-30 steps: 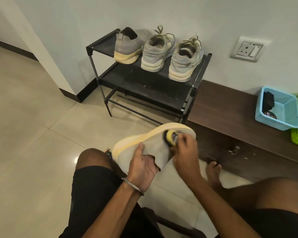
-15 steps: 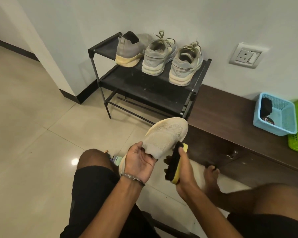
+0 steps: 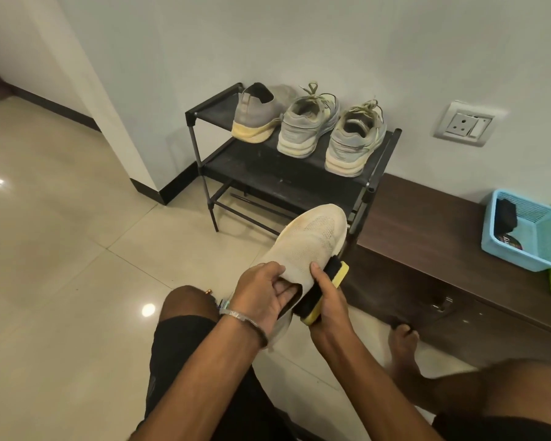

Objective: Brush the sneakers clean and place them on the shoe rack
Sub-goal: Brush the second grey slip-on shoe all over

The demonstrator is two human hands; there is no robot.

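At frame centre, the left hand (image 3: pixel 265 294) grips the cream knit sneaker (image 3: pixel 309 246) at its opening, fingers inside. The right hand (image 3: pixel 326 300) holds the yellow-backed black brush (image 3: pixel 326 283) against the sneaker's right side. Three grey sneakers (image 3: pixel 309 125) sit on the black metal shoe rack (image 3: pixel 287 176) above.

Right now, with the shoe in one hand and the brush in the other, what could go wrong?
The left hand holds the cream sneaker only at its collar, so hard strokes from the brush in the right hand could twist it loose. On the shoe rack, little free room seems left beside three shoes.
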